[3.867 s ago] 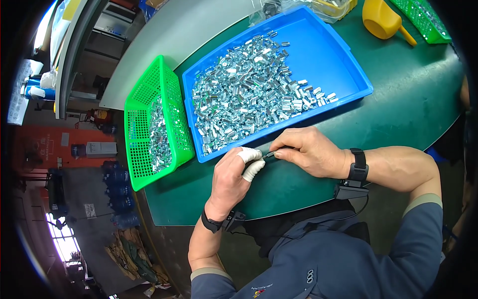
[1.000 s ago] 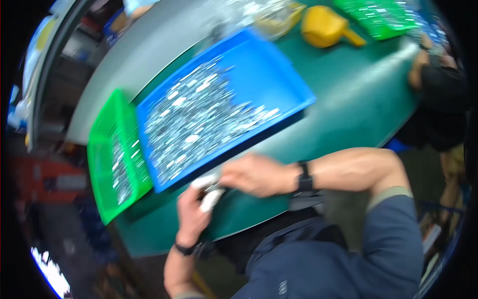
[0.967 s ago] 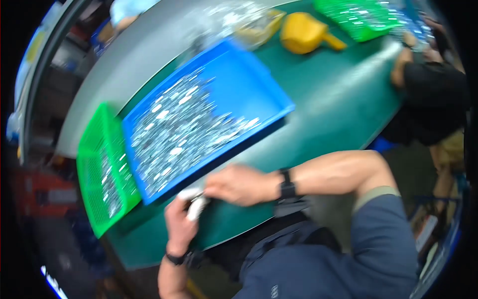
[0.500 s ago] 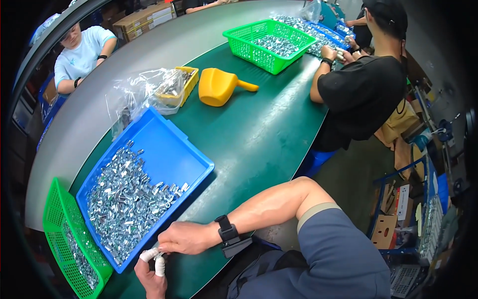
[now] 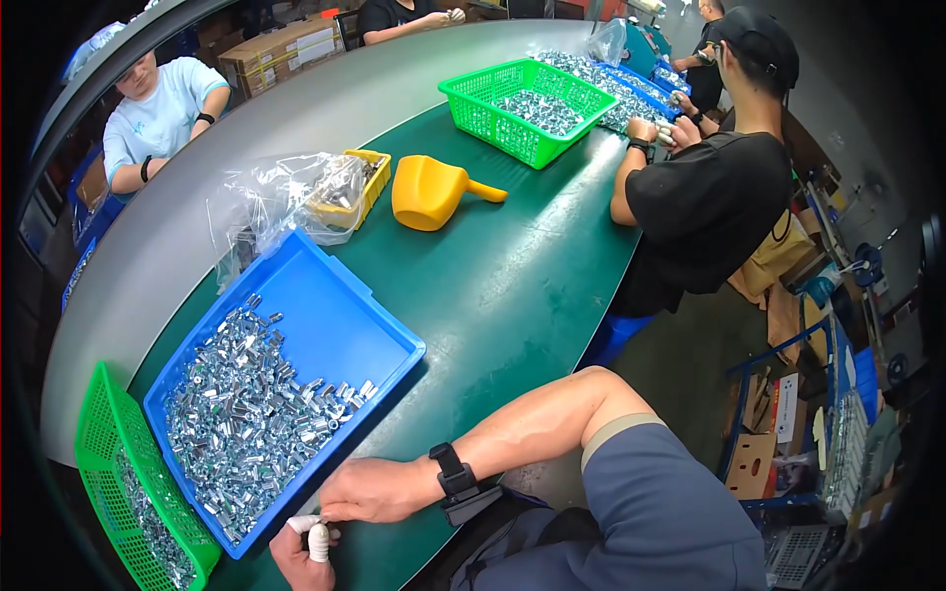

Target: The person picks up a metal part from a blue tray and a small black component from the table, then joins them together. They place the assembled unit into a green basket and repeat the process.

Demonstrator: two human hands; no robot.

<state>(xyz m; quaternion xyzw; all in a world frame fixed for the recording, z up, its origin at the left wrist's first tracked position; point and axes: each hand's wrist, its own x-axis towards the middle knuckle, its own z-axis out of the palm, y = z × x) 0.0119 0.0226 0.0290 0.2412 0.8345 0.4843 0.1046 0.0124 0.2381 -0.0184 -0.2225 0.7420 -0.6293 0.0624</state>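
Note:
My left hand [image 5: 302, 559] has white wrappings on its thumb and a finger. Its fingers are closed in a pinch and meet my right hand [image 5: 372, 491] at the near edge of a blue tray [image 5: 340, 295]. The right hand's fingers are curled together too, with a black strap round that wrist. Whatever lies between the fingertips is too small and covered to make out. Many small shiny metal sleeves [image 5: 251, 414] are heaped in the near and left part of the tray. Beside it, on the left, a tilted green basket [image 5: 99, 473] holds more small metal pieces.
Beyond the tray lie a clear plastic bag [image 5: 261, 202], a small yellow bin [image 5: 372, 187] and a yellow scoop [image 5: 429, 195]. A green basket [image 5: 473, 113] of metal parts stands farther off. A co-worker [image 5: 709, 197] handles parts at the right edge; another person [image 5: 163, 113] is across the table.
My two hands stay together at the tray's near corner, with slight finger movement. The view has shifted a little, so the table's things appear lower.

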